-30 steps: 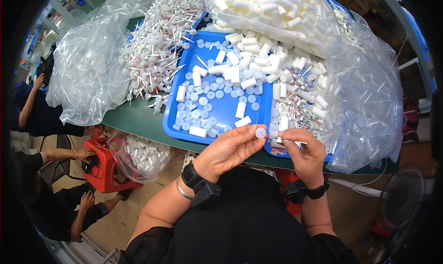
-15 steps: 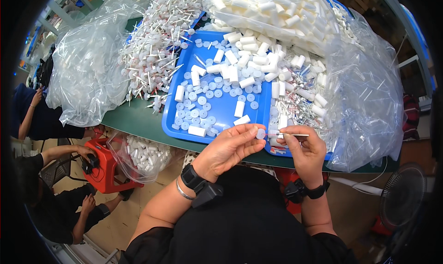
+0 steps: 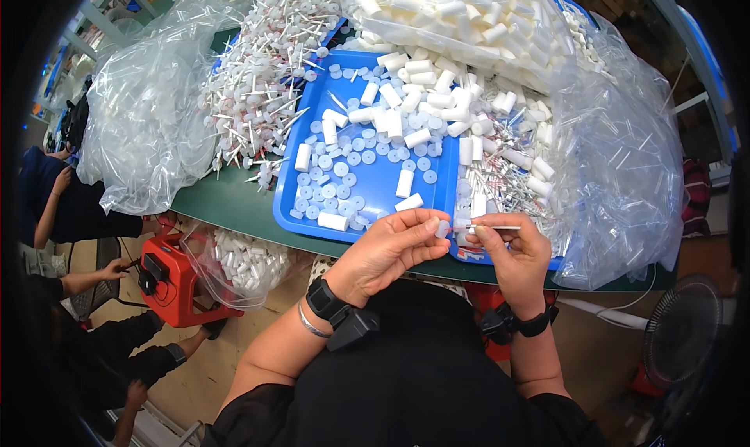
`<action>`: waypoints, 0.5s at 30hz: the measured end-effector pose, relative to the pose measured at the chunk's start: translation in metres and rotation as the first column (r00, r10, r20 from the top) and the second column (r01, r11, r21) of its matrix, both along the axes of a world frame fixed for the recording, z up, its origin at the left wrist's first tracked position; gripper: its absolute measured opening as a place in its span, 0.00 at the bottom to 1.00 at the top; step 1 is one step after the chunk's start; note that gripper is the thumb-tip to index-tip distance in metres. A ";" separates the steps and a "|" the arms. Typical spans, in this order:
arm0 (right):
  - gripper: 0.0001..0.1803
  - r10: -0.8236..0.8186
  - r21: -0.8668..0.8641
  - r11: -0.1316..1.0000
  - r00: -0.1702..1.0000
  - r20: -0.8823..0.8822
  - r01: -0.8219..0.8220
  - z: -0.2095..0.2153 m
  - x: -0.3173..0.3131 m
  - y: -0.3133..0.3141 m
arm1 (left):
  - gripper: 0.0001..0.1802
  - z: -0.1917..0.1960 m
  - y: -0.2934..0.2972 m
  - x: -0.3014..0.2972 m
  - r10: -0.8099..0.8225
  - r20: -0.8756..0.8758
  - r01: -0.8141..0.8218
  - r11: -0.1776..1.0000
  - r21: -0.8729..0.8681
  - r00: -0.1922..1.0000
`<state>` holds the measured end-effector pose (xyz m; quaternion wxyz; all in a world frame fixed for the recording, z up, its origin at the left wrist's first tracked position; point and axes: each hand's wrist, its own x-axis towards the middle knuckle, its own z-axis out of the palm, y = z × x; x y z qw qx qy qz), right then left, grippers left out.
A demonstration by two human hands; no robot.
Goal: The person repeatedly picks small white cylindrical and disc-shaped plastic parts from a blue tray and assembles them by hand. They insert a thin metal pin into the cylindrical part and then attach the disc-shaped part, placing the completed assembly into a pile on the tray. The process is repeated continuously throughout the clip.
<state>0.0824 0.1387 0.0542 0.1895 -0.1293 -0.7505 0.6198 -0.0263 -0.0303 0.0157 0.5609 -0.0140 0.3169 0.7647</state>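
Between the fingertips of my left hand (image 3: 394,248) is pinched a small translucent disc (image 3: 443,229), turned partly edge-on. My right hand (image 3: 512,256) grips a thin white stick (image 3: 504,227), its narrow tip pointing left at the disc. Whether the tip touches the disc is too small to tell. Both hands hover over the near edge of a blue tray (image 3: 383,185). In that tray lie loose translucent discs (image 3: 341,168) and white foam-like cylinders (image 3: 404,183). To its right, thin sticks (image 3: 494,183) are heaped with more cylinders.
A heap of sticks with discs on them (image 3: 262,80) lies on the green table (image 3: 226,193). Clear plastic bags (image 3: 144,127) flank the work area; a large bag of white cylinders (image 3: 469,17) sits behind. Left below are a red stool (image 3: 168,283) and another person's hand (image 3: 117,268). A fan (image 3: 681,334) stands right.
The disc in my left fingers has turned more edge-on. My right hand and stick have shifted very slightly left. At the left, another person's hand has drawn back from the red stool.
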 end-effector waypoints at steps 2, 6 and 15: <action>0.06 0.029 0.071 0.997 1.000 0.003 -0.029 0.000 0.001 -0.001 | 0.16 0.000 0.000 0.000 -0.001 -0.006 0.001 1.000 -0.001 1.000; 0.06 0.103 0.208 0.972 0.994 0.048 -0.111 0.001 0.000 0.000 | 0.16 -0.001 0.002 0.001 -0.001 -0.006 0.001 1.000 0.003 1.000; 0.04 0.117 0.558 0.816 0.988 0.098 -0.152 0.000 -0.003 0.001 | 0.16 -0.003 0.002 0.008 0.057 0.025 -0.057 0.998 -0.022 0.998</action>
